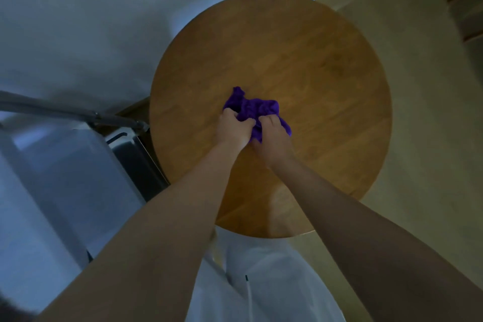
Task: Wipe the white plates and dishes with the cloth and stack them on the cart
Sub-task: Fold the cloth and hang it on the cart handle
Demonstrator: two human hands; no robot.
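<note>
A crumpled purple cloth (254,108) lies bunched near the middle of a round wooden table (313,60). My left hand (231,129) grips its left part with the fingers curled into the fabric. Close beside it, my right hand (273,140) clutches the right part, and a fold of cloth hangs out past its knuckles. Both hands rest on the tabletop. No white plate or dish shows in the head view.
A grey cart (78,154) with a metal rail and a dark inner edge stands left of the table, blurred. Beige floor lies to the right, a pale wall behind. My white clothing is under the table's near edge.
</note>
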